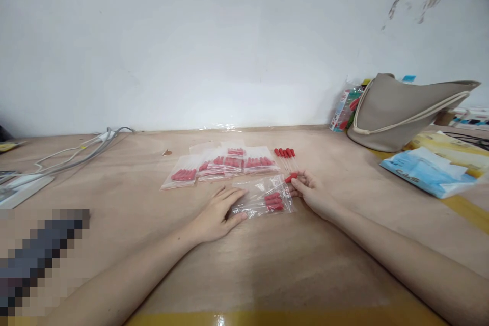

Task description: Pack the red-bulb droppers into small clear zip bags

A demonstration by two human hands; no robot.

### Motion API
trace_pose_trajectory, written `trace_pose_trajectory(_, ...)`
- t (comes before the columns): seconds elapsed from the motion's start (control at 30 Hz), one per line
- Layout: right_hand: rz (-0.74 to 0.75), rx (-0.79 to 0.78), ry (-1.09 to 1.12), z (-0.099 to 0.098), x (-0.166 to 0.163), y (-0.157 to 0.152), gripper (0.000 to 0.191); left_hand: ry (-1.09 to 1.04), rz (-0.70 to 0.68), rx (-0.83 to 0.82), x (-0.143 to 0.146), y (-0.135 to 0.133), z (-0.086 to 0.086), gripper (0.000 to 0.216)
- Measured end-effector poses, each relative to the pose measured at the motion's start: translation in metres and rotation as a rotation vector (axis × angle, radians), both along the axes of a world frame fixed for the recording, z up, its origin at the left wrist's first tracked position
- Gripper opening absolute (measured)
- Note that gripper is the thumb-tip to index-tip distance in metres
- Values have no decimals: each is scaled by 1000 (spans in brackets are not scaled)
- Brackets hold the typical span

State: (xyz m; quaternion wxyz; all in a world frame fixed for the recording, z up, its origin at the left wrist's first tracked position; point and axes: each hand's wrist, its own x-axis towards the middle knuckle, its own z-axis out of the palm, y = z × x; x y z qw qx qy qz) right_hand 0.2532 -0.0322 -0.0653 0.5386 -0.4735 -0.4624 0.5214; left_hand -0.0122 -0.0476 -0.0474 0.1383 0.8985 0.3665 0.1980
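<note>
A clear plastic bag (263, 198) with a few red-capped droppers inside lies on the wooden table (244, 265). My left hand (219, 214) rests flat on the bag's left end, fingers spread. My right hand (311, 194) is at the bag's right end and pinches one red-capped dropper (291, 178) at its mouth. Several loose red-capped droppers (285, 155) lie just beyond my right hand. Several filled clear bags (225, 164) of the same red pieces lie in a row behind.
A beige bucket bag (397, 112) stands at the back right, with a bottle (341, 109) beside it. A blue tissue pack (430, 170) lies on the right. Grey and white cables (76, 155) run along the left. A white wall stands behind the table.
</note>
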Motion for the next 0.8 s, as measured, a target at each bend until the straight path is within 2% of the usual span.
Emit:
trace_pose_trajectory(0.17, 281, -72, -142, 4, 11, 2, 38, 5, -1, -1, 0, -1, 0, 45)
trace_pose_trajectory(0.23, 329, -95, -199, 4, 12, 5, 38, 7, 2, 4, 0, -1, 0, 46)
trace_pose_trajectory(0.33, 288, -93, -286, 4, 5, 8, 39, 13, 3, 16, 0, 0, -1, 46)
trace_pose_trajectory(0.47, 104, -117, -291, 7, -10, 7, 33, 8, -2, 23, 0, 1, -1, 45)
trace_pose_trajectory(0.53, 63, -101, -273, 9, -15, 5, 33, 2, -3, 19, 1, 0, -1, 45)
trace_pose_trajectory(0.63, 179, -33, -238, 8, -13, 4, 32, 1, 2, 9, 1, 0, 0, 44)
trace_pose_trajectory(0.7, 277, -55, -231, 7, -6, 7, 31, 1, -1, 8, 1, 0, 1, 44)
trace_pose_trajectory(0.73, 288, -98, -251, 7, -1, 10, 31, 0, -7, 10, 1, 0, 1, 43)
trace_pose_trajectory(0.8, 198, -161, -346, 8, 10, 20, 29, -5, -21, 16, 1, 0, 1, 40)
